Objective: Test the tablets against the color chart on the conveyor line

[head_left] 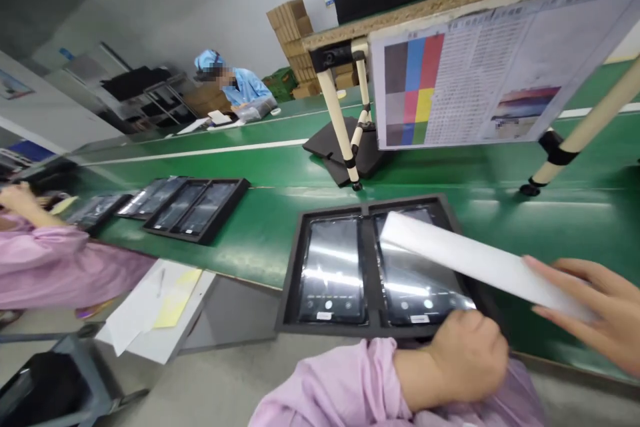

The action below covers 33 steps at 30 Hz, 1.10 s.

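open bench [260, 237] beside tray [373, 273], stand leg [338, 117] behind

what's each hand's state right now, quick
Left hand: closed, curled by the right-hand tablet; whether it grips anything cannot be told.
Right hand: holding a white slab.

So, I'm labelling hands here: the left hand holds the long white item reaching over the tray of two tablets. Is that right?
Wrong hand: the head view shows the right hand holding the long white item reaching over the tray of two tablets.
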Available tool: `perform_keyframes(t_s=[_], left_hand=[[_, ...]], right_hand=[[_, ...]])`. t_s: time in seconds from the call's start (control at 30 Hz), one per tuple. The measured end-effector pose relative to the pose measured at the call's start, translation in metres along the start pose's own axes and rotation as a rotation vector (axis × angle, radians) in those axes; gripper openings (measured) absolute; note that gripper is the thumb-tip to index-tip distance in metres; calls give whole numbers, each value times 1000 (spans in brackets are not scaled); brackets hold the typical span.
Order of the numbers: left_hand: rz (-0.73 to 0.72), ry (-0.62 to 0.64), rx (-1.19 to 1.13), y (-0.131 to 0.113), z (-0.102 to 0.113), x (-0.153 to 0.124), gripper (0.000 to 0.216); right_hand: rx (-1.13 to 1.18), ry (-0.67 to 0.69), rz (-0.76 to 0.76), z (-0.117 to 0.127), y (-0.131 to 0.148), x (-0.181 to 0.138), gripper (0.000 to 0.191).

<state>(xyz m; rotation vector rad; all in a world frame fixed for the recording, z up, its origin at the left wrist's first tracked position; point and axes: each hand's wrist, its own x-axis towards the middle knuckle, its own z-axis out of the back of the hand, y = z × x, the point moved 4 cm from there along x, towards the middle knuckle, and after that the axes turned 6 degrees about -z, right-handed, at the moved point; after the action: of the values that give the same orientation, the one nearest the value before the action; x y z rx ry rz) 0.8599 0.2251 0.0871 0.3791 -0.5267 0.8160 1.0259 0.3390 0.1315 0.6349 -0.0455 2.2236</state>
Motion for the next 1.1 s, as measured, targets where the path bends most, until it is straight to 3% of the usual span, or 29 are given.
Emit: perform_keyframes(t_s=[0.1,0.17,0.23,0.37,0.53,0.63,0.77,1.1], left_hand=[[-122,132,-102,-24,-7,32,23],[-175,225,-195,-30,-3,45,22],[-186,198,-293,-24,12,48,23],[-166,105,-401,11,49,9,25],[422,119,-217,72,84,-82,30],[602,192,-32,91,99,-118,35],[647,264,52,100,105,-132,35],[635,188,45,106,99,-138,35]], right_hand=[[-33,-36,193,-9,20,28,46],[-90,-37,152,-18,16,40,53],[-119,9,85,-27,4,42,57],[-79,122,-19,-35,-23,31,51],[-51,165,-101,-28,-32,22,46],[-61,150,-94,-24,-28,19,47],[-72,160,-119,-28,-27,11,48],[91,161,-362,-41,-35,2,31]])
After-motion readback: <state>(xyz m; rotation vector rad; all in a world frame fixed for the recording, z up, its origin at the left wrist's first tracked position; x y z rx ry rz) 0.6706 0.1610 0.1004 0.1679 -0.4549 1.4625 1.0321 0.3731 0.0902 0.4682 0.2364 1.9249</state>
